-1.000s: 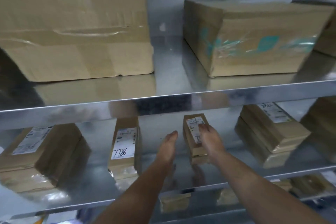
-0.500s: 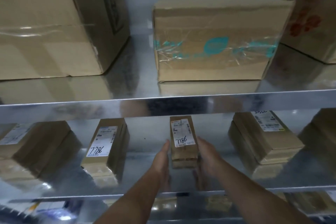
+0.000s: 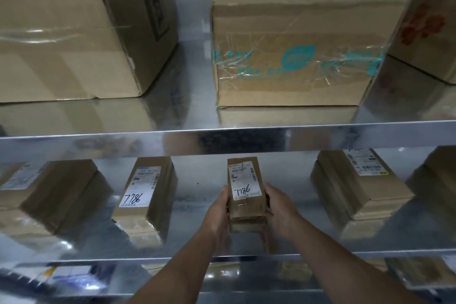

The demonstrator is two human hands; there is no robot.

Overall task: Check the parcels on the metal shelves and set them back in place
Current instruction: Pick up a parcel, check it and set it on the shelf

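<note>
Head view of the metal shelves. A small parcel (image 3: 244,190) is held over the middle shelf (image 3: 197,207), about midway along it, with its white label and a handwritten number facing up. The left hand (image 3: 218,212) is pressed against its left side and the right hand (image 3: 281,207) is wrapped round its right side. The thumbs lie along the upper edges, and the fingers, where they show, are curled close on the cardboard with no gap; those of the left hand are mostly hidden beneath the parcel. Whether the base rests on the shelf or is raised just off it cannot be told, since the steel mirrors the box. A parcel marked 7786 (image 3: 145,192) lies well apart to the left, and a flat parcel (image 3: 357,187) lies to the right. On the upper shelf (image 3: 222,140) stand a large carton (image 3: 61,44) and a taped carton with teal print (image 3: 296,52). The step in hand is judged to be the checking of this one parcel, or its setting back. For the next move the label should be read. The parcel should then be laid flat in the gap between its neighbours, squared with them, and released only once its weight is borne by the shelf.
</note>
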